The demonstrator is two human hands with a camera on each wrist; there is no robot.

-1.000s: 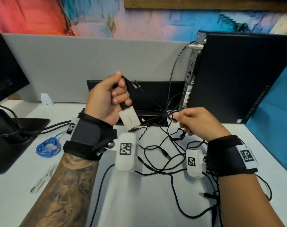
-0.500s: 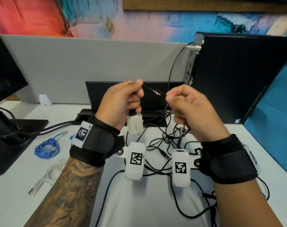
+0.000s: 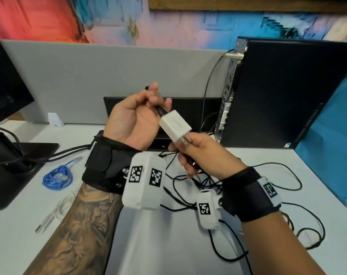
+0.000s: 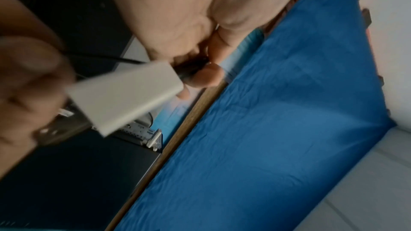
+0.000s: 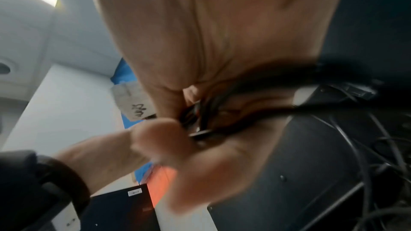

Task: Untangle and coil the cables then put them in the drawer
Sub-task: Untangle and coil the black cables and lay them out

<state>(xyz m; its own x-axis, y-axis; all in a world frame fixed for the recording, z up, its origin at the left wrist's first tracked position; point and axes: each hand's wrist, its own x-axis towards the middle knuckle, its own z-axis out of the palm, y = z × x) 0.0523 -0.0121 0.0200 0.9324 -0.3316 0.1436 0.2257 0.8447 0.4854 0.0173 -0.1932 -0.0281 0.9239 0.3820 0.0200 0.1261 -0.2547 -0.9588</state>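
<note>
Your left hand is raised palm-up above the desk, fingers curled and pinching a black plug that goes into the white charger block. In the left wrist view the fingertips close on that black plug right at the block's end.

Your right hand sits just below and to the right of the left one, the two nearly touching. Its fingers are curled around a bundle of black cables, and its thumb and forefinger meet the prong end of the charger block. The right wrist view confirms several black strands bunched in the grip; it's blurred, so can't tell how many.

Rest of the black cable tangle hangs from the right hand and sprawls on the desk under and right of both wrists, loops running out past your right forearm.

Left of your left wrist: a coiled blue cable on the desk, and nearer you a white cable lying loose.

Beyond the right hand stands a black PC tower. No drawer in any view.
</note>
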